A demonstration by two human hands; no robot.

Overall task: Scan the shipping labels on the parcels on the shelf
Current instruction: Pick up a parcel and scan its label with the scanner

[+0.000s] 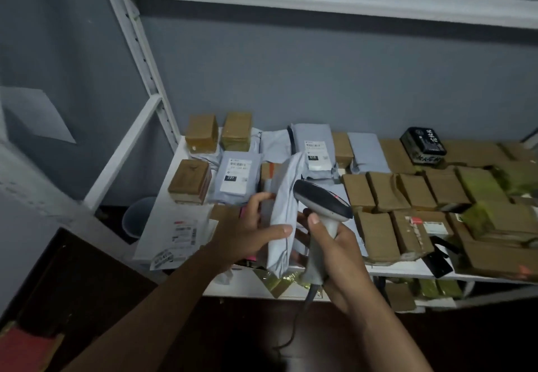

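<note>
Head view: we see our left hand (247, 230) near the middle of the frame, gripping a grey mailer (283, 214) that stands almost upright on its edge, thumb on the near side and fingers (259, 198) curled round the far side. Just to the right, our right hand (334, 252) is wrapped round the handle of a scanner (321, 205), thumb pressed along the front of the grip; its dark head sits beside the mailer's upper part. The scanner's cable (294, 325) trails down toward the bottom of the frame.

Both hands are over the front of a white shelf (186, 144), which runs from the centre to the right edge. On it, behind the left hand, lies a grey parcel (237, 181) with a white label marked 231. Farther back, near the centre, another grey parcel (316, 150) shows a label marked 010. Brown boxes (387, 191) lie packed close together across the right half of the shelf, and three more taped boxes (202, 131) sit at the back left. A black parcel (423, 140) with white writing rests on boxes at the upper right. At the shelf's left front corner lies a white mailer (180, 232) with printed labels. A translucent bucket (136, 217) stands below the shelf at left.
</note>
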